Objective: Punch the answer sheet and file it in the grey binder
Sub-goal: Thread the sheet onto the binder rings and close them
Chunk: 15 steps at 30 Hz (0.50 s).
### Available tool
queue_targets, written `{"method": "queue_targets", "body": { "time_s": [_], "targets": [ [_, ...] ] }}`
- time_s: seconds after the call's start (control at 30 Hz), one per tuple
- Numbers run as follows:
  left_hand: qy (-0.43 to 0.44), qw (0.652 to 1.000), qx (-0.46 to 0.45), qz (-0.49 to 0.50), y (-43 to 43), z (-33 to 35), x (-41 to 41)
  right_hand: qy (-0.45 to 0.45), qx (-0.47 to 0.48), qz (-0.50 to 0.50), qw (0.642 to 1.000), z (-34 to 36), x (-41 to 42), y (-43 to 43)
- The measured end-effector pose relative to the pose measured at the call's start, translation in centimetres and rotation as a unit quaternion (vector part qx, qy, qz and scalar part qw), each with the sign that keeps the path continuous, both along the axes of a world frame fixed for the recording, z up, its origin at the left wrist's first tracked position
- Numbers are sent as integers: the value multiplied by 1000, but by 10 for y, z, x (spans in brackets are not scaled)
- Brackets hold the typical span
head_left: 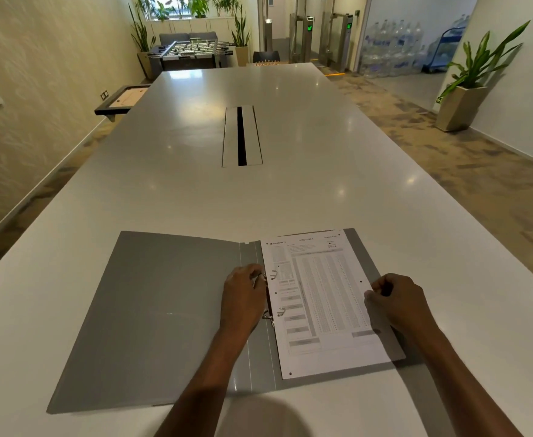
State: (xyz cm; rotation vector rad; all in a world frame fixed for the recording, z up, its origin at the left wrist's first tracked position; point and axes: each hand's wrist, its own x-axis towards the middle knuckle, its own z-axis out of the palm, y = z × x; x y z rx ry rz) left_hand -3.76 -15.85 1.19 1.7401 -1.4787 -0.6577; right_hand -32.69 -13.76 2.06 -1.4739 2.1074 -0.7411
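fingers [254,272] of the left hand [243,298] are curled tight at the upper of the two rings [274,274], seemingly holding it. the right hand [397,304] is curled too, its fingers [374,294] on the sheet's right edge; i cannot tell if they nip the paper or only rest on it.

the sheet [325,298] lies flat on the right half of the open grey binder [164,310], low in the frame, with its left margin at the rings. the ring halves look parted, and the sheet seems to be threaded on the right prongs.

it is a single leaf of paper, so likely very light, limp and easy to crease, and apt to tear at the punched holes if dragged sideways. best taken by a free edge, or pressed flat beside the holes. the binder covers look stiff.

the sheet's long axis runs from lower frame to upper frame, leaning slightly left at the top. its printed heading points away from the person, up the worktop [195,184], and its punched edge faces left towards the spine.
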Motion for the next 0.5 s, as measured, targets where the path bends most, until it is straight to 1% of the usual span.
{"method": "queue_targets", "body": {
  "time_s": [0.07, 0.13, 0.17, 0.23, 0.3, 0.37, 0.5],
  "targets": [
    [-1, 1000, -2, 14, 0, -1, 1, 35, -31, -5, 999, 2, 3, 0],
    [-6, 999, -4, 36, 1, 0, 0, 57, -95, -8, 994, 7, 17, -1],
    [-5, 999, -7, 48, 1, 1, -1, 41, -126, 0, 991, 11, 29, -1],
    [6, 997, -13, 72, 3, 0, -3, -25, -167, 33, 985, 18, 61, -3],
    [12, 996, -23, 85, 6, -2, -5, -92, -169, 71, 979, 21, 97, -8],
    [15, 995, -31, 90, 8, -2, -7, -138, -153, 90, 974, 17, 127, -13],
    [21, 995, -40, 89, 13, -2, -8, -180, -173, 80, 965, -4, 163, -13]
  ]
}}
